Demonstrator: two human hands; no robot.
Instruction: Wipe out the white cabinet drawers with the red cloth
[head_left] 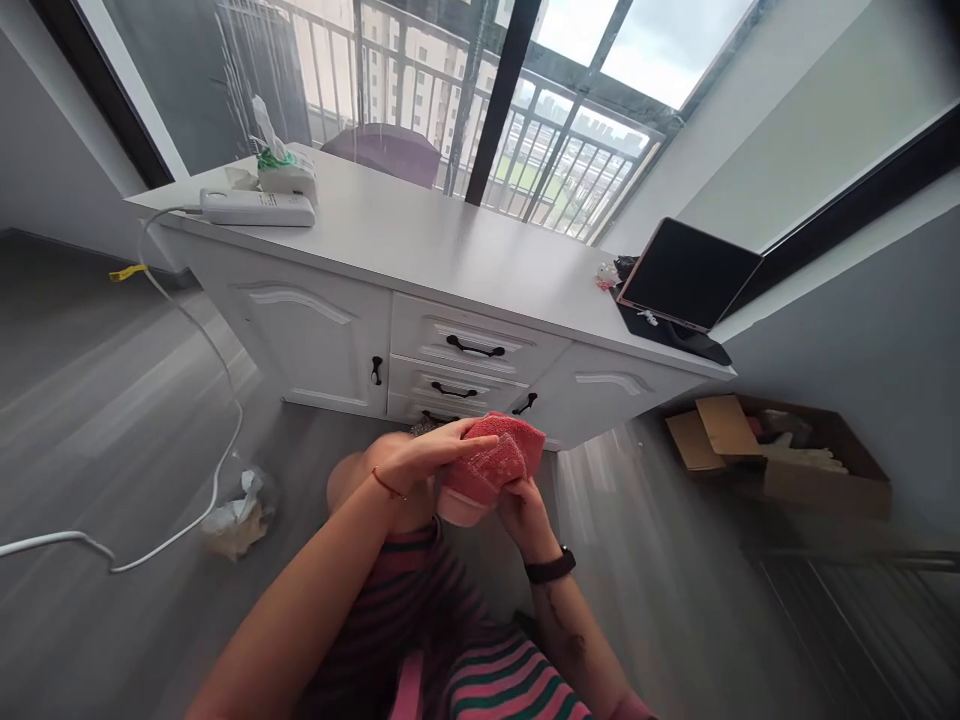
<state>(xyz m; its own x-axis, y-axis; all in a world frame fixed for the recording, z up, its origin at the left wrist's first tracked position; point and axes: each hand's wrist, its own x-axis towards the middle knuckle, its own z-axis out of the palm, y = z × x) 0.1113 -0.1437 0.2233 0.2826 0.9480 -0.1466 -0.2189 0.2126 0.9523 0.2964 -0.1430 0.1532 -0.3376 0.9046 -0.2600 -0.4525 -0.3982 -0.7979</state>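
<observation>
Grasping a red cloth (495, 472) below the frame's centre in the left hand (429, 452), outstretched across its upper left, and the right hand (526, 515), curled at its lower right. Facing a white cabinet (450, 240) on grey floor (622, 530), below a window (501, 105) at the top.

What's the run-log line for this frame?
left grip: holding red cloth | right grip: holding red cloth | red cloth: in front of white cabinet | cardboard box: open, on floor

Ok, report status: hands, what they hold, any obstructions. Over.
Left hand and right hand holding red textured cloth with pale pink edge. Cloth held above grey floor. No obstruction visible.
</observation>
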